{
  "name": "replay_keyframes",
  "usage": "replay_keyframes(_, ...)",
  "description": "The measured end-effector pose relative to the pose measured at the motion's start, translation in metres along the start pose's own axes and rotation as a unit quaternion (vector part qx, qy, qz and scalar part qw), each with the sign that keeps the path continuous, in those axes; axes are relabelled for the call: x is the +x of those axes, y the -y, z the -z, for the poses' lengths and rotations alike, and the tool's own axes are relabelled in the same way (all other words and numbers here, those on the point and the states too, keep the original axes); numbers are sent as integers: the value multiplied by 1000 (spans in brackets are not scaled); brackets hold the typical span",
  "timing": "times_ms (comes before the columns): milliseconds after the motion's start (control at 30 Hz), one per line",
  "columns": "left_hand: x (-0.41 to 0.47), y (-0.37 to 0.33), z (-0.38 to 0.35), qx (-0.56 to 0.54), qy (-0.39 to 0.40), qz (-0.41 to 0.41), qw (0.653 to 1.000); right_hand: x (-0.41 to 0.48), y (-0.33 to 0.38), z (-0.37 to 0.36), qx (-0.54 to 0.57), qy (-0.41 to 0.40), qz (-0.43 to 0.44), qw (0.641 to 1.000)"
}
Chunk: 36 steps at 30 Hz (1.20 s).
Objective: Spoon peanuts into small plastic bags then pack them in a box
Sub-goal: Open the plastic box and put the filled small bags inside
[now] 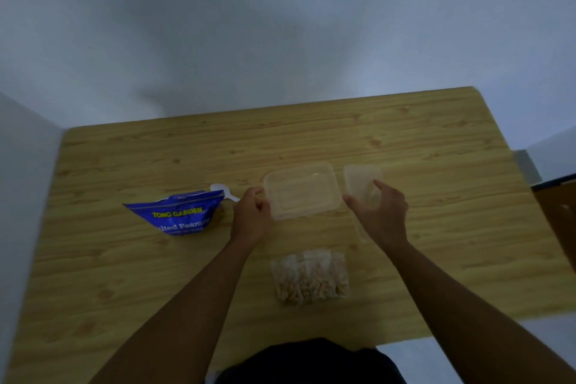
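Note:
A clear plastic box [301,191] sits open on the wooden table [436,140]. My left hand [253,217] grips its left edge. My right hand [381,214] holds the clear lid [361,181], tilted up just right of the box. Several small plastic bags of peanuts [310,278] lie in a pile on the table in front of the box, between my forearms. A blue bag of salted peanuts [182,215] lies open to the left. A white plastic spoon [222,190] rests behind it, close to my left hand.
A white wall stands behind the table and another on the left. A brown cardboard surface [558,212] shows past the table's right edge. The table's right edge runs diagonally near my right forearm.

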<state>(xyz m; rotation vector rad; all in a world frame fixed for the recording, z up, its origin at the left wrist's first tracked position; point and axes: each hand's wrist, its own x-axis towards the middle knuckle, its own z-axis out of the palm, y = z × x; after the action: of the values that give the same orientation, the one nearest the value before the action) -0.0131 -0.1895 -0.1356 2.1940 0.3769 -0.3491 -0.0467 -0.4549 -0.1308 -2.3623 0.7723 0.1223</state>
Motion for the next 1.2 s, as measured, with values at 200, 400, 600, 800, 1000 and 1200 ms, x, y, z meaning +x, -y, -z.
replay_keyframes(200, -5, 5, 3, 10, -19, 10, 1000, -19, -21, -19, -89, -42, -21, 995)
replay_keyframes(400, -20, 10, 5, 23, -59, 13, 998, -22, -31, -32, -125, -53, 22, 990)
replay_keyframes(600, -58, 28, 0, 25, -83, -70, 994, -28, -36, -30, -81, -95, 98, 987)
replay_keyframes(800, -86, 75, -10, 103, 19, -74, 992, -78, -19, -43, -78, -53, 291, 952)
replay_keyframes(1000, -92, 84, -8, 215, 88, -152, 961, -99, -24, -55, -176, 118, 255, 943)
replay_keyframes(1200, -85, 81, -19, 205, 97, -179, 957, -92, -24, -48, -189, 137, 255, 938)
